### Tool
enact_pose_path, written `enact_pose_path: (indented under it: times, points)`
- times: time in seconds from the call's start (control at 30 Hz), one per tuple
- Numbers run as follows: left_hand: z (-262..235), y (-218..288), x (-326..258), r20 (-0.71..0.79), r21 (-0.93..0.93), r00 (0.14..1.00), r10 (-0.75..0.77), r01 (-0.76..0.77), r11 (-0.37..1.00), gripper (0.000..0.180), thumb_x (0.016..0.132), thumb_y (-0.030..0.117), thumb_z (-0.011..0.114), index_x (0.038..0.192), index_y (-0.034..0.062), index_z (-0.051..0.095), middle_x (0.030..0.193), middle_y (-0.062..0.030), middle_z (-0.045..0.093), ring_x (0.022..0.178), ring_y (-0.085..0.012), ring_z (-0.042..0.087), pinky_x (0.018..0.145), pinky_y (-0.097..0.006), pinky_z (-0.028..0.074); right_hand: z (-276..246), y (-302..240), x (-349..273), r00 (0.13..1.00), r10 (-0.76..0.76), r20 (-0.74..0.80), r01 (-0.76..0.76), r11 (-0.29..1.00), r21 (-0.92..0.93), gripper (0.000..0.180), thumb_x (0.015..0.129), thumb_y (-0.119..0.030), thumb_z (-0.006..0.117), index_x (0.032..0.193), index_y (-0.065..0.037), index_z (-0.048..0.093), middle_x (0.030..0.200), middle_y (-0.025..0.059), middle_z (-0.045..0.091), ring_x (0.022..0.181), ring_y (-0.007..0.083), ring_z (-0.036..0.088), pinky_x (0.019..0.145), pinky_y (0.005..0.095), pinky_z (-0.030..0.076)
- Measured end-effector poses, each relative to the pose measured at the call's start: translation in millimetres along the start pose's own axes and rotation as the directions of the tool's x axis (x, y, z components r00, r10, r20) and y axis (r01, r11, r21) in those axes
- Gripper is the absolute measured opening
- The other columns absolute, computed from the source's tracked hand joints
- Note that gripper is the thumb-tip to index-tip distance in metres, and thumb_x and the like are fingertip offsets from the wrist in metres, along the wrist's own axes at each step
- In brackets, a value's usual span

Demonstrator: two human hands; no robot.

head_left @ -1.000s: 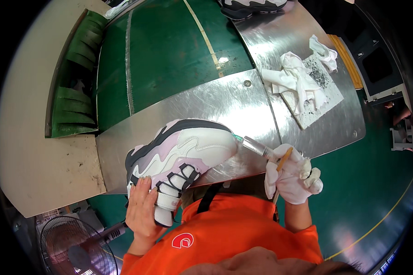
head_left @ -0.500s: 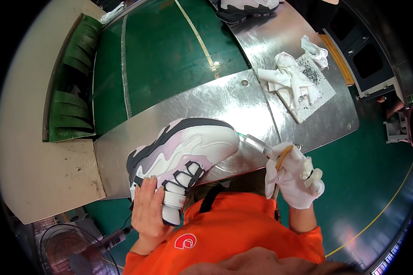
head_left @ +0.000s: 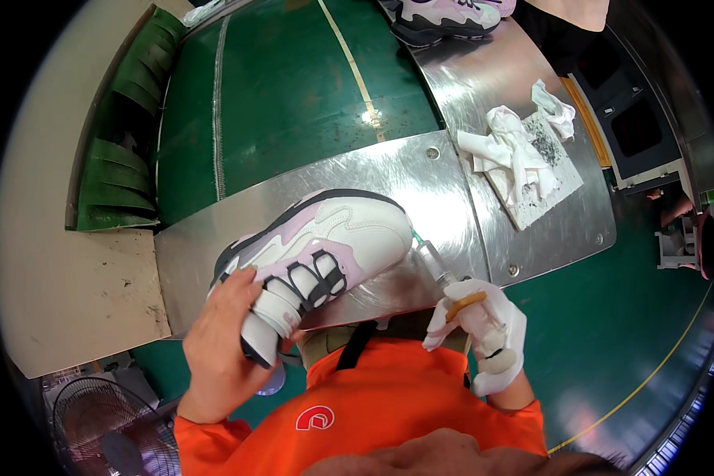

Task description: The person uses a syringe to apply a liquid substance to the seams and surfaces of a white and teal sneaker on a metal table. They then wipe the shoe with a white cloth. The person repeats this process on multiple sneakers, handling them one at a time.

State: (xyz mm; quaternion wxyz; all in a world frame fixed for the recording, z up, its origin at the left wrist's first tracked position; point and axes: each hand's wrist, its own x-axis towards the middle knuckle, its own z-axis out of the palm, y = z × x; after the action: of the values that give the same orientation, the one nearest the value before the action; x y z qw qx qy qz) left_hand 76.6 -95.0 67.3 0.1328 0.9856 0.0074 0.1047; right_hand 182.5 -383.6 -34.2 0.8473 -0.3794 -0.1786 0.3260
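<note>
A white, lilac and black sneaker (head_left: 373,230) is tilted on its side over the metal table edge, its toe toward the right and its laces facing me. My bare left hand (head_left: 220,341) grips it around the collar and heel; some fingers are hidden behind the shoe. My right hand (head_left: 492,337), in a white glove, is closed around a clear syringe (head_left: 433,260) with a thin green tip. That tip is at the sole edge by the toe; whether it touches cannot be made out. A tan-orange piece (head_left: 466,305) shows at the gloved fingers.
Crumpled white cloths (head_left: 516,155) lie on a speckled white board (head_left: 559,178) at the right. More sneakers (head_left: 444,20) stand at the far end. A green conveyor belt (head_left: 293,103) runs beyond the metal plate (head_left: 404,159). A fan (head_left: 111,428) is at the lower left.
The sneaker has turned, with its laces more toward me. My left hand has shifted down and left around the collar. My right hand has moved lower, tilting the syringe more steeply.
</note>
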Motion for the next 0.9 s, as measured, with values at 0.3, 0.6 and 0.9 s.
enact_pose_path:
  times: [0.3, 0.6, 0.9]
  points:
    - [-24, -36, 75, 0.374, -0.226, 0.892, -0.254, 0.353, 0.908, 0.069, 0.063, 0.02, 0.09, 0.122, 0.0017, 0.058, 0.101, -0.0131, 0.069, 0.096, -0.0241, 0.069, 0.083, -0.035, 0.053, -13, 58, 13, 0.992, -0.068, 0.102, 0.067, 0.998, 0.005, 0.092, 0.052, -0.004, 0.09, 0.132, 0.004, 0.045, 0.116, 0.0121, 0.058, 0.085, 0.0092, 0.048, 0.075, 0.021, 0.039]
    - [-23, -73, 196, 0.739, -0.557, 0.543, 0.397, 0.163, 0.814, 0.103, 0.065, 0.054, 0.086, 0.141, -0.0024, 0.046, 0.138, -0.0178, 0.054, 0.125, -0.0282, 0.055, 0.107, -0.039, 0.041, -13, 77, 1, 0.997, -0.057, 0.045, 0.06, 0.996, -0.065, 0.089, 0.054, -0.009, 0.09, 0.131, 0.004, 0.047, 0.113, 0.0101, 0.061, 0.09, 0.0107, 0.053, 0.08, 0.0232, 0.044]
    - [96, -9, 239, 0.867, -0.472, 0.185, 0.462, 0.011, 0.882, 0.048, 0.092, 0.041, 0.067, 0.121, 0.0031, 0.064, 0.109, -0.0095, 0.068, 0.096, -0.0177, 0.061, 0.081, -0.03, 0.05, -8, 59, 7, 0.991, -0.12, 0.054, 0.114, 0.989, 0.098, 0.096, 0.055, 0.003, 0.079, 0.142, 0.002, 0.037, 0.115, 0.0159, 0.058, 0.106, 0.0254, 0.059, 0.092, 0.0366, 0.049]
